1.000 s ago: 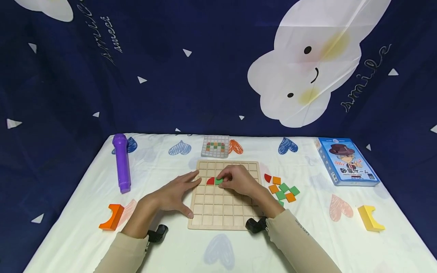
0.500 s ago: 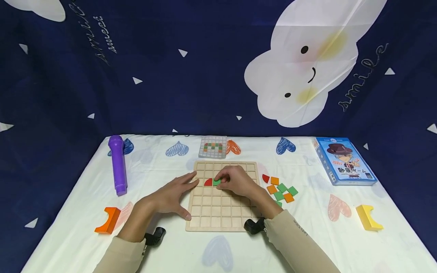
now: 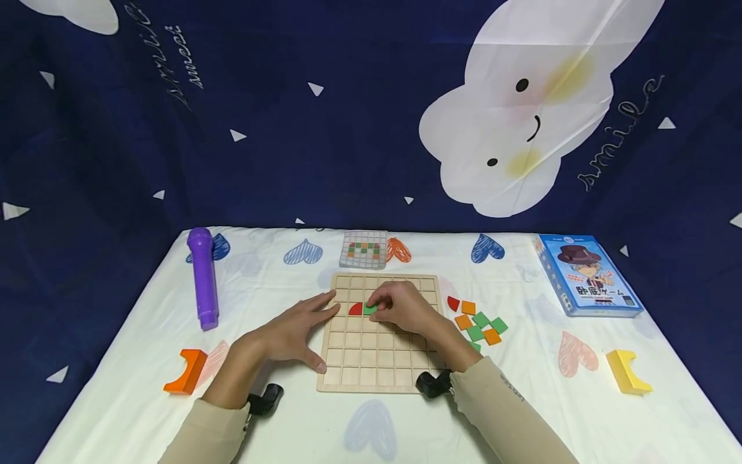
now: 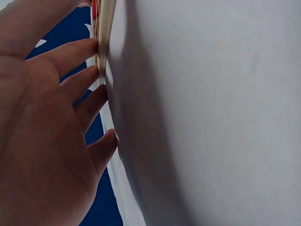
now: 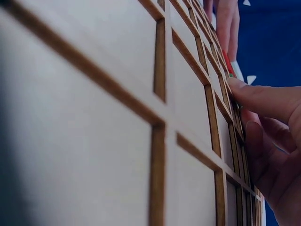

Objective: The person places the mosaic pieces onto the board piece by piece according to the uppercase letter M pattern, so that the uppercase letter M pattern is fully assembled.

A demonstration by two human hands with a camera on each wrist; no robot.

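1. Two hands meet at a wooden board point(image 3: 359, 357) in the head view. The left hand point(image 3: 286, 332) is spread wide along the board's left edge, gripping nothing — likely to stop it sliding.
2. Same view: the right hand point(image 3: 402, 308) has a narrow grip, pinching a green square point(image 3: 369, 310) at the fingertips. That square lies just right of a red quarter-round point(image 3: 355, 310), in the same row; a fingertip hold probably suits lining it up with its cell. Loose pieces point(image 3: 475, 333) lie off the board's right side, perhaps for easy reach, and a patterned card point(image 3: 363, 258) sits beyond the far edge, presumably for easy reading.
3. Left wrist view: fingertips rest against the board's side; the palm is bare.
4. Right wrist view: a sliver of green shows at the fingertip, red just beyond — whether the square sits flat, I cannot tell.
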